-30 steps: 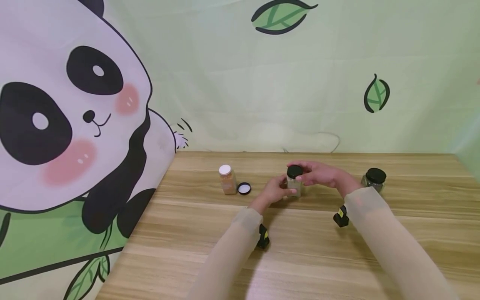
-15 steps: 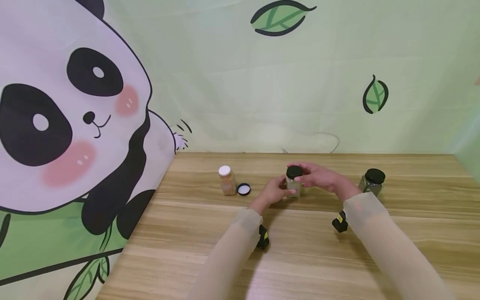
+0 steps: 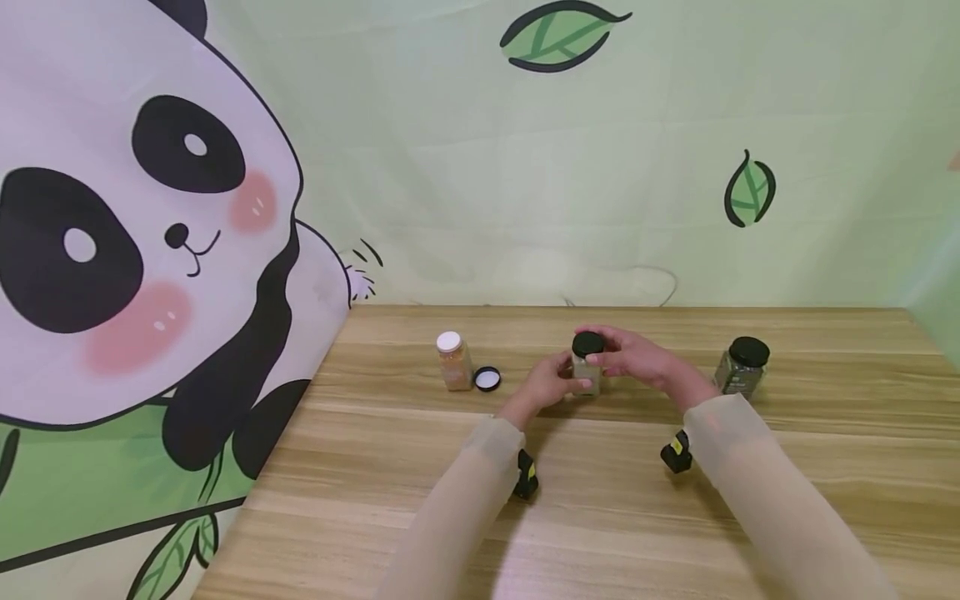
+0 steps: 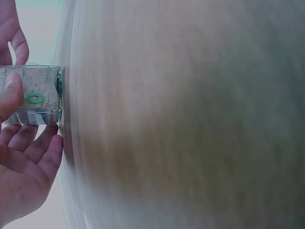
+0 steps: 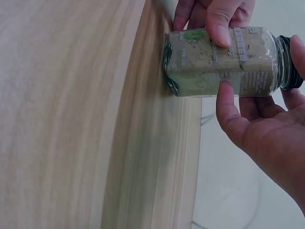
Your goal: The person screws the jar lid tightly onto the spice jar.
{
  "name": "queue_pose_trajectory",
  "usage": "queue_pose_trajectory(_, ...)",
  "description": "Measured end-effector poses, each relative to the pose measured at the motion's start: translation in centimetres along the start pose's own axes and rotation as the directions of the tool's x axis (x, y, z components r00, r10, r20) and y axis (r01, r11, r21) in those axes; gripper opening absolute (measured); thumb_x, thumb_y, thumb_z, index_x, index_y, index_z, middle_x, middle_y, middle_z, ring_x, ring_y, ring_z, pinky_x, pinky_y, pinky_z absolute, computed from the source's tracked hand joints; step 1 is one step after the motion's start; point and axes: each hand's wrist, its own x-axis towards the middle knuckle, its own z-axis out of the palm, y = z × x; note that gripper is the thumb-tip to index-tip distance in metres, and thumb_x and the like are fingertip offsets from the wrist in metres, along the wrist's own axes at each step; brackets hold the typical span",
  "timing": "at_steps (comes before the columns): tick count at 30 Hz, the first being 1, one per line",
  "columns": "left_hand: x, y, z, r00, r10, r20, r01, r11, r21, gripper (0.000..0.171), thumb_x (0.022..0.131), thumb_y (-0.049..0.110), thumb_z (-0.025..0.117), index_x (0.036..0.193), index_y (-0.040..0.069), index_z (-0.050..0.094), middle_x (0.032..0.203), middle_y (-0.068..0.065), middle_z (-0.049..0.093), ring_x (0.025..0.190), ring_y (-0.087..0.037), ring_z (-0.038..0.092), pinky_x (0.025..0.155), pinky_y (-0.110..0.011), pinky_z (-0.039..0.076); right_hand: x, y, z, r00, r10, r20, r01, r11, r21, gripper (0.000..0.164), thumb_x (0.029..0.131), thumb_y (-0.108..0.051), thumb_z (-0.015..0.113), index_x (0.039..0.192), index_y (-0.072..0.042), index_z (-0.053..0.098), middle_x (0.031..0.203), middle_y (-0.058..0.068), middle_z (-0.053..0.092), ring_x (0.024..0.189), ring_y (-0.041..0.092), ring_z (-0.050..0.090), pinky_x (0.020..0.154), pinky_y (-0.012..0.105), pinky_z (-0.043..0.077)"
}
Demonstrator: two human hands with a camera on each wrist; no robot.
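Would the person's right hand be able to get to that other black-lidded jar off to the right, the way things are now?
Probably yes, but not at once. The right hand grips the black lid of the middle jar, so it would have to let go first. The other jar stands alone on the table, with bare wood between.

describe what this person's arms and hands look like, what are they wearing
Both arms wear long, sheer beige sleeves reaching the wrists: the left sleeve and the right sleeve. The left hand and right hand are bare, without gloves. Under each wrist sits a small black device with a yellow mark.
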Motion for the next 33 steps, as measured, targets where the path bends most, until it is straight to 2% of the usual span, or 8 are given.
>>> queue_pose_trajectory(6, 0.2, -0.3, 0.1, 1.000, 0.003, 0.002, -0.003, 1.000, -0.031, 0.059, 0.096, 0.016, 0.073, 0.151, 0.011, 0.051, 0.147, -0.017, 0.060, 0.136, -0.035, 0.058, 0.099, -0.048, 0.057, -0.1, 0.0, 0.5, 0.999, -0.004, -0.045, 0.002, 1.000, -0.028, 0.061, 0.106, -0.012, 0.053, 0.159, 0.002, 0.026, 0.158, 0.034, 0.036, 0.141, 0.041, 0.042, 0.107, 0.048, 0.048)
queue_pose_trajectory(14, 0.3, -0.4, 0.2, 1.000, 0.014, -0.006, -0.014, 0.999, -0.034, 0.058, 0.096, 0.014, 0.072, 0.150, 0.010, 0.052, 0.145, -0.017, 0.062, 0.135, -0.035, 0.060, 0.098, -0.045, 0.057, -0.3, 0.2, 1.1, 0.996, -0.016, -0.084, 0.015, 1.000, -0.013, 0.059, 0.107, -0.013, 0.052, 0.158, 0.002, 0.027, 0.156, 0.034, 0.038, 0.136, 0.036, 0.045, 0.103, 0.041, 0.048)
queue_pose_trajectory(26, 0.0, -0.2, 0.2, 1.000, 0.026, -0.013, -0.027, 0.998, -0.049, 0.061, 0.095, 0.013, 0.073, 0.152, 0.008, 0.049, 0.147, -0.017, 0.060, 0.137, -0.036, 0.058, 0.108, -0.047, 0.052, -0.6, 0.3, 2.1, 0.987, -0.005, -0.158, 0.002, 1.000, -0.018, 0.061, 0.107, -0.018, 0.052, 0.159, 0.002, 0.025, 0.159, 0.034, 0.036, 0.144, 0.044, 0.039, 0.108, 0.053, 0.046)
queue_pose_trajectory(33, 0.1, -0.2, 0.1, 0.999, 0.031, -0.013, -0.031, 0.999, -0.022, 0.060, 0.096, 0.013, 0.073, 0.151, 0.007, 0.050, 0.146, -0.017, 0.061, 0.136, -0.035, 0.059, 0.106, -0.044, 0.054, -0.6, 0.1, 2.6, 0.981, -0.001, -0.193, 0.000, 1.000, -0.002, 0.062, 0.107, -0.018, 0.053, 0.160, -0.001, 0.026, 0.161, 0.033, 0.032, 0.149, 0.047, 0.033, 0.114, 0.064, 0.039)
